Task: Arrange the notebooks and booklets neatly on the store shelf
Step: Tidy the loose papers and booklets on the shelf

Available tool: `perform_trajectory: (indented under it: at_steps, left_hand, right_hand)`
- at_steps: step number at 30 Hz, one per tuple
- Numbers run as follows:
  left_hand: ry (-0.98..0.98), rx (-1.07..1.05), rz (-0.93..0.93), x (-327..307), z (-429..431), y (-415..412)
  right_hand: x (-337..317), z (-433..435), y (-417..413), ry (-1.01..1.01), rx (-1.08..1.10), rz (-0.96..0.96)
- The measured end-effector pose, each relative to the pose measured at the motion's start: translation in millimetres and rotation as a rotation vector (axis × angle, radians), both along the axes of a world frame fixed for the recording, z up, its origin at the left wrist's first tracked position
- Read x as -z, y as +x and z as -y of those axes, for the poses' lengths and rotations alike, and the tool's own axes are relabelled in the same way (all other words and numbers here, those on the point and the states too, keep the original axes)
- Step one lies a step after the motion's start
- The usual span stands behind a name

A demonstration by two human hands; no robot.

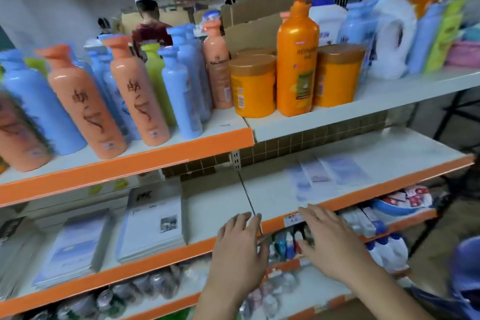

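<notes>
View from a head-worn camera of a store shelf unit. On the middle shelf [215, 205], a tidy white stack of notebooks [153, 223] lies left of centre, with a blue-covered stack [75, 244] further left. On the right section, well apart from these, several pale loose booklets [327, 176] lie fanned and overlapping, blurred in the picture. The left hand [241, 239] and right hand [327, 236] hover side by side at the shelf's orange front strip [155, 258], fingers [246, 218] straight and slightly apart, holding nothing. Shampoo bottles [135, 91] crowd the shelf above. The step appears to be reaching for the fanned booklets. To do it well, bracket the fan from both sides, push the edges square, then slide the pile flat to sit parallel with the front strip, keeping wrists low beneath the upper shelf.
</notes>
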State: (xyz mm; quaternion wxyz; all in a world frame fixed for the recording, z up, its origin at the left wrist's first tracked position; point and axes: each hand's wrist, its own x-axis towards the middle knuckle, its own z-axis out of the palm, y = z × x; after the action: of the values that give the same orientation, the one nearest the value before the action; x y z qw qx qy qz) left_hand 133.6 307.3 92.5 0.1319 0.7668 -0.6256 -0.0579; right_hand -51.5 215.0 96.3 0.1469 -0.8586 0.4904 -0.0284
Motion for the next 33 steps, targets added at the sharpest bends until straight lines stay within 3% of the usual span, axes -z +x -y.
perform_trajectory:
  at_steps: [21, 33]
  left_hand:
    - [0.157, 0.174, -0.054, 53, 219, -27]
    - [0.308, 0.011, -0.229, 117, 331, -102]
  right_hand:
    - [43, 191, -20, 0.052, 0.073, -0.1]
    - [81, 316, -118, 0.187, 0.097, -0.131]
